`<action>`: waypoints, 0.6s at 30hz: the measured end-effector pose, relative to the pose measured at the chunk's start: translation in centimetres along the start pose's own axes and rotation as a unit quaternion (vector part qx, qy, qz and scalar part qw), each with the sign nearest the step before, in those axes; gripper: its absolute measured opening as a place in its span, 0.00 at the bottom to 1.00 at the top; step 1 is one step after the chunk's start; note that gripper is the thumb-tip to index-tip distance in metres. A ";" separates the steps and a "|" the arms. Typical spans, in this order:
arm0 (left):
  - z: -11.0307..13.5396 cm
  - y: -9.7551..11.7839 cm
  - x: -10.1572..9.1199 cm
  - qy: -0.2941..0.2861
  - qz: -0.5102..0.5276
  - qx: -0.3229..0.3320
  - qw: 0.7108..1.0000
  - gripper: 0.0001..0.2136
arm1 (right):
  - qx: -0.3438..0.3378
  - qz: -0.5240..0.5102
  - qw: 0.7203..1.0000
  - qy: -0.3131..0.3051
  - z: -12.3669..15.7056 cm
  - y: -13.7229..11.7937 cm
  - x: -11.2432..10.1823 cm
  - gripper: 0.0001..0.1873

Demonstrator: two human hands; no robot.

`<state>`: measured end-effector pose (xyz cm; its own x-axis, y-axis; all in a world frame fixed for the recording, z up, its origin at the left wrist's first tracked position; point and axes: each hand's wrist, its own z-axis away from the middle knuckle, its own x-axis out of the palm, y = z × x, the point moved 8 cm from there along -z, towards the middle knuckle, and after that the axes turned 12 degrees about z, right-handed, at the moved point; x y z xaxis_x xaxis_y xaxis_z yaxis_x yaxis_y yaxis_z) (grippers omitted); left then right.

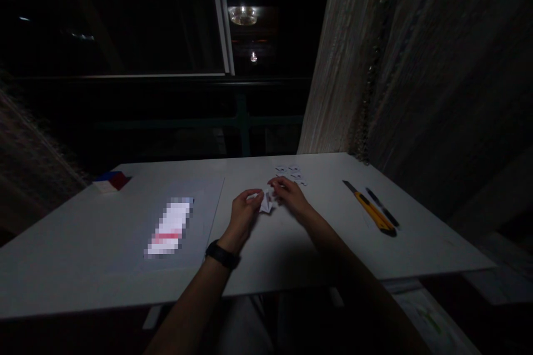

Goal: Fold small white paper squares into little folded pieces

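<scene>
Above the middle of the white table, my left hand (245, 209) pinches a small folded piece of white paper (265, 203) between thumb and fingers. The paper has angled creases and pointed corners, and part of it is hidden behind my fingers. My right hand (290, 195) hovers just right of it, its fingers bent and a little apart. Whether its fingertips touch the paper is hard to see in the dim light. Beyond my right hand lie several small white paper pieces (293, 169) with dark marks on them.
On the right lie a yellow box cutter (372, 211) with its blade out and a dark pen (382, 207). A lit, blurred-out phone (170, 227) rests on a large paper sheet (210, 194) at left. A coloured cube (111, 181) stands far left. Curtains (333, 66) hang beside the table (316, 266).
</scene>
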<state>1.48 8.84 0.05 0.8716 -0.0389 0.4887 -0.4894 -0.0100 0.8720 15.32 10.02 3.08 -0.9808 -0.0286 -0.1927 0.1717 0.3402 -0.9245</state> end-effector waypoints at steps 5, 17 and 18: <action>0.5 -0.1 0.4 -0.010 0.002 -0.015 1.000 0.21 | -0.008 0.020 0.997 -0.070 0.2 0.3 1.4 0.17; 0.1 0.5 0.8 -0.042 -0.090 0.060 0.993 0.13 | -0.018 0.026 0.997 -0.074 0.5 0.5 2.2 0.15; 0.0 0.7 0.8 -0.043 -0.113 0.076 0.990 0.13 | -0.022 0.035 0.997 -0.066 0.5 0.6 2.2 0.14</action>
<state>1.82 8.81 1.00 0.9567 -0.1029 0.2724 -0.2871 -0.1771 0.9414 13.33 9.69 1.89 -0.9455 -0.1271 -0.2999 0.2314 0.3858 -0.8931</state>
